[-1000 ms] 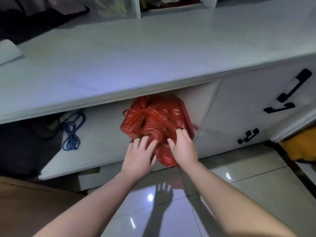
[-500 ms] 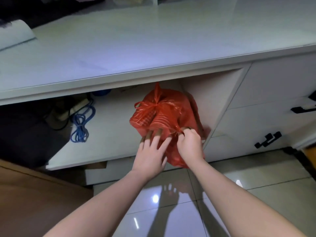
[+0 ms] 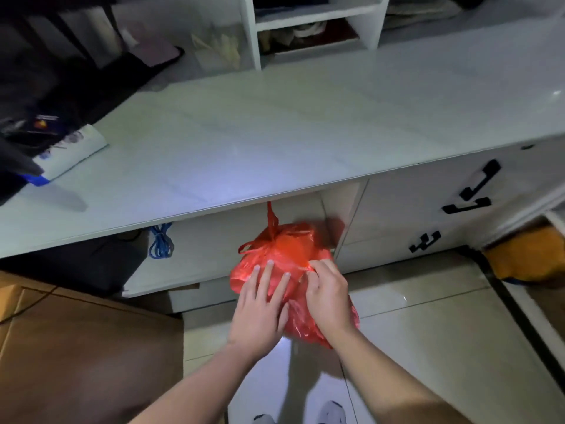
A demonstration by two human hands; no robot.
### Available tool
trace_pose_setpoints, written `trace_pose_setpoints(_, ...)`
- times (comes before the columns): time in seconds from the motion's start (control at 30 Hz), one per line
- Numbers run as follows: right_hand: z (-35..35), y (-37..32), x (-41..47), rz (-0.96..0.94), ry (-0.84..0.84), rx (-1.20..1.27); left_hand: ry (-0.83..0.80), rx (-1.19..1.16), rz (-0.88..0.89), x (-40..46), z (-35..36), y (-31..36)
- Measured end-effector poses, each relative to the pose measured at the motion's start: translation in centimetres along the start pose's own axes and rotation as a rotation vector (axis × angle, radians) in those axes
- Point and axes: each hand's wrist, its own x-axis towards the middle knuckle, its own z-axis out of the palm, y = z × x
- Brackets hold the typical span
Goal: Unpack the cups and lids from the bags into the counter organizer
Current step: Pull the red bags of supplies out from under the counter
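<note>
White stone-look counter (image 3: pixel 275 142) fills the upper view, with the white organizer (image 3: pixel 315 22) standing at its back edge, its shelves already holding dim, unreadable items. Below the counter's front lip runs an open shelf (image 3: pixel 189 270), a coil of blue cable (image 3: pixel 160 243) at its left end. A brown box (image 3: pixel 76 347) sits on the floor, left of the counter's open bay.

Red bag (image 3: pixel 284 261), knotted at the top, now hangs in front of that shelf, below the counter edge. A second ago it sat back inside the bay; it has since been drawn forward and lifted clear, and the view has risen to take in the organizer.

Left hand (image 3: pixel 260 313) lies spread against the bag's near side, fingers straight. Right hand (image 3: pixel 328 296) pinches a fold of plastic beside it, fingers curled.

The bag is out of storage but unopened, so the unpacking proper has likely not begun; setting it on the counter and loosening the knot appear to come next.
</note>
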Motion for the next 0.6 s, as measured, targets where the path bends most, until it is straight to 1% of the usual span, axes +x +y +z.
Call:
trace_pose_setpoints(0.17,-8.7,-4.2,-3.0,0.063,-0.084,-0.106,-0.081,-0.110,0.038,-3.7,-6.3,5.1)
trace_pose_setpoints(0.27,-13.9,-6.0,-4.9,0.119,-0.119,-0.171,-0.182,-0.151,0.097,-5.7,-9.8,8.5)
trace_pose_setpoints(0.37,-19.6,-7.1,-7.4,0.192,-0.080,-0.196,-0.279,-0.156,0.212,-7.2,-12.9,12.3)
trace_pose_setpoints(0.47,-25.7,-7.6,-8.9,0.264,-0.010,-0.226,-0.275,-0.152,0.352,-6.6,-15.9,16.2)
trace_pose_setpoints(0.6,-34.3,-7.6,-8.9,0.334,0.098,-0.263,-0.270,-0.088,0.551,-2.8,-19.8,22.5)
